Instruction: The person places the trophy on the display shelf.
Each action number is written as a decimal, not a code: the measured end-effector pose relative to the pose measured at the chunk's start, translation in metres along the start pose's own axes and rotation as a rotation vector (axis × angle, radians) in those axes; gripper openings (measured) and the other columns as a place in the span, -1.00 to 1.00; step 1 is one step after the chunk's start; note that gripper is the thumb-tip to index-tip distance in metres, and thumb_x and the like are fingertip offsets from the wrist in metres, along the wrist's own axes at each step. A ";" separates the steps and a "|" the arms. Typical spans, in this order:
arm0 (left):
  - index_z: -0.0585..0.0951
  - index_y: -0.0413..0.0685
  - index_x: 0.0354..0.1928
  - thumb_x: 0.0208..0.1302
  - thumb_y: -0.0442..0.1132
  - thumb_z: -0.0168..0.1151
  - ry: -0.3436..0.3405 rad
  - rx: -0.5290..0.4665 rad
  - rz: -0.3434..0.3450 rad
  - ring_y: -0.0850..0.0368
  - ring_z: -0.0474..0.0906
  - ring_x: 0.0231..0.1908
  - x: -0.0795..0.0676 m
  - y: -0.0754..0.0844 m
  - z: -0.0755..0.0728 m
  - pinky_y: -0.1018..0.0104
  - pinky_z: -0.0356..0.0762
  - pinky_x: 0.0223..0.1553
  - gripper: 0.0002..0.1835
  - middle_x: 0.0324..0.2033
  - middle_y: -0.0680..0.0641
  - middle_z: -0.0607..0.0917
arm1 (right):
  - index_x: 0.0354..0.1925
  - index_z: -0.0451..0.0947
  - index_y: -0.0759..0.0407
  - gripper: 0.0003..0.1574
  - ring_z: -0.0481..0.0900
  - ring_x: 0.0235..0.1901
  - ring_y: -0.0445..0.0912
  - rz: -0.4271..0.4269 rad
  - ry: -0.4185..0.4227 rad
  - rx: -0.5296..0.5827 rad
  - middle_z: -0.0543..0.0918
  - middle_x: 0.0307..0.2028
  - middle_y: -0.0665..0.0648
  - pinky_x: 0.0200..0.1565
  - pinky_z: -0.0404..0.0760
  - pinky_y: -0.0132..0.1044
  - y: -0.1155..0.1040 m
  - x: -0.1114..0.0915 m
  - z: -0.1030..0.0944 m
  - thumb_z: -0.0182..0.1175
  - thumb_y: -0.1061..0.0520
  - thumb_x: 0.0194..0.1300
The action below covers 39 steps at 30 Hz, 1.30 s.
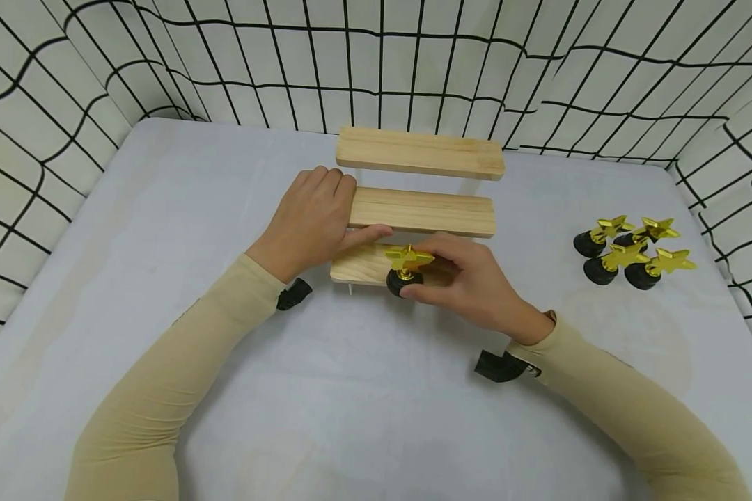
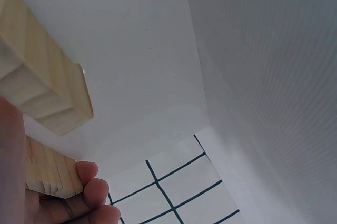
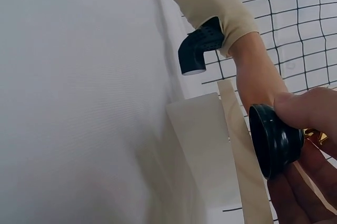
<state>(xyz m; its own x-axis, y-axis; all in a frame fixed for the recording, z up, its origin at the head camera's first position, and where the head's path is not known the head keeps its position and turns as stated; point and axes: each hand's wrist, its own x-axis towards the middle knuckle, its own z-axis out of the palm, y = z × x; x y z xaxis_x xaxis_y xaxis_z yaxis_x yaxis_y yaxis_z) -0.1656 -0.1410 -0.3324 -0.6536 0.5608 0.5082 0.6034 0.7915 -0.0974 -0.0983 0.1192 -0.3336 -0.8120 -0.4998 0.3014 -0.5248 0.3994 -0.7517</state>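
Note:
My right hand [image 1: 473,282] pinches a small star trophy [image 1: 407,259], gold on top with a black base, just over the front of the lowest board [image 1: 355,267] of a three-step wooden display rack. In the right wrist view the round black base [image 3: 275,142] is held between thumb and fingers, close beside a board's edge. My left hand [image 1: 316,216] grips the left end of the middle board [image 1: 423,211]. The left wrist view shows its fingers [image 2: 96,191] curled round a board end [image 2: 52,170]. The top board [image 1: 420,152] stands behind.
Several more star trophies [image 1: 640,273] stand grouped on the white tabletop [image 1: 351,410], to the right of the rack. Black wire grid panels [image 1: 407,62] border the table at the back and both sides.

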 end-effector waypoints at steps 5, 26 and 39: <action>0.51 -0.29 -0.33 0.24 0.53 0.16 -0.004 0.003 0.000 -0.13 0.45 -0.43 0.000 0.001 0.000 0.08 0.44 -0.34 -0.15 -0.45 -0.22 0.60 | -0.03 0.69 0.16 -0.50 0.63 -0.18 -0.13 0.004 -0.021 0.007 0.75 -0.15 0.07 -0.08 0.64 -0.39 0.000 0.004 0.002 0.62 0.16 0.05; 0.51 -0.31 -0.35 0.29 0.54 0.09 -0.007 -0.014 -0.004 -0.13 0.43 -0.46 0.001 0.002 0.000 0.07 0.43 -0.36 -0.13 -0.50 -0.20 0.57 | 0.01 0.70 0.13 -0.46 0.64 -0.17 -0.17 -0.040 0.011 -0.039 0.76 -0.14 0.03 -0.06 0.56 -0.38 0.002 0.014 0.011 0.63 0.14 0.03; 0.49 -0.30 -0.37 0.29 0.51 0.12 -0.026 -0.018 -0.019 -0.12 0.40 -0.47 0.001 0.002 0.000 0.08 0.39 -0.36 -0.15 -0.52 -0.18 0.52 | 0.03 0.72 0.16 -0.41 0.68 -0.14 -0.13 -0.015 0.060 -0.008 0.80 -0.13 0.07 -0.04 0.58 -0.38 0.006 0.014 0.012 0.65 0.15 -0.01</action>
<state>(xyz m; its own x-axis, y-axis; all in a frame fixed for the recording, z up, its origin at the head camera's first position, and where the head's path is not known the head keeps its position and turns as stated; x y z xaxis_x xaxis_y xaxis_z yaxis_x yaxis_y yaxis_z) -0.1654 -0.1391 -0.3322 -0.6767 0.5520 0.4871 0.5987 0.7977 -0.0722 -0.1094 0.1055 -0.3409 -0.8180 -0.4584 0.3474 -0.5386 0.3985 -0.7424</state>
